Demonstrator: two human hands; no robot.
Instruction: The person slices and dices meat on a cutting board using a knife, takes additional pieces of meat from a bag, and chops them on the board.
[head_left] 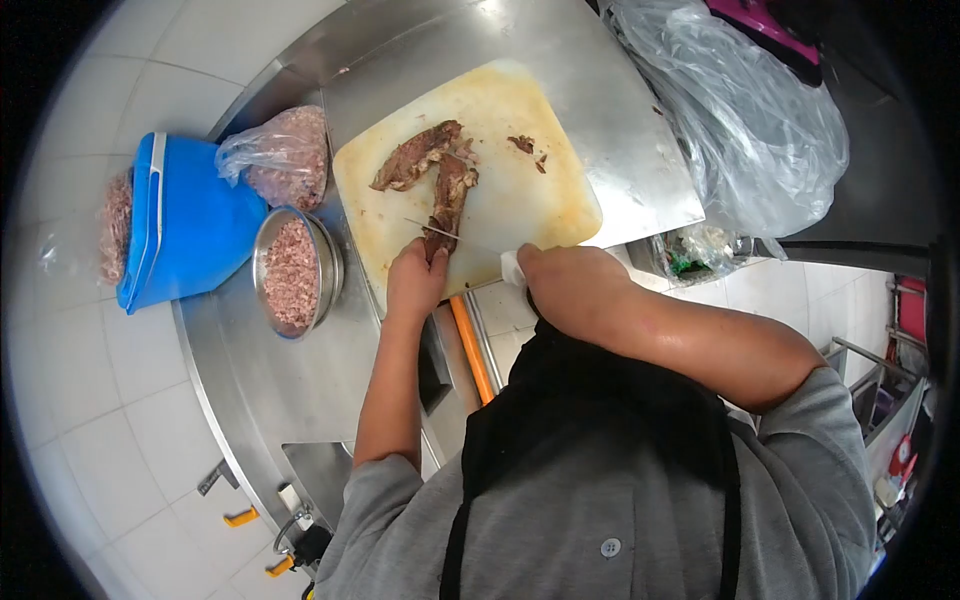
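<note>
A cooked, browned piece of meat (452,195) lies lengthwise on a worn white cutting board (545,110), and my left hand (416,278) grips its near end. My right hand (556,276) is closed around the white handle of a knife (511,268). The thin blade reaches left across the meat, just beyond my left fingers. Another browned meat chunk (418,155) rests farther up the board. Small meat scraps (522,144) lie to its right.
Left of the board stand a metal bowl of ground meat (291,272), a plastic bag of ground meat (288,160) and a blue container (190,215). Clear plastic bags (740,120) cover the right side. The board sits on a steel counter (400,50).
</note>
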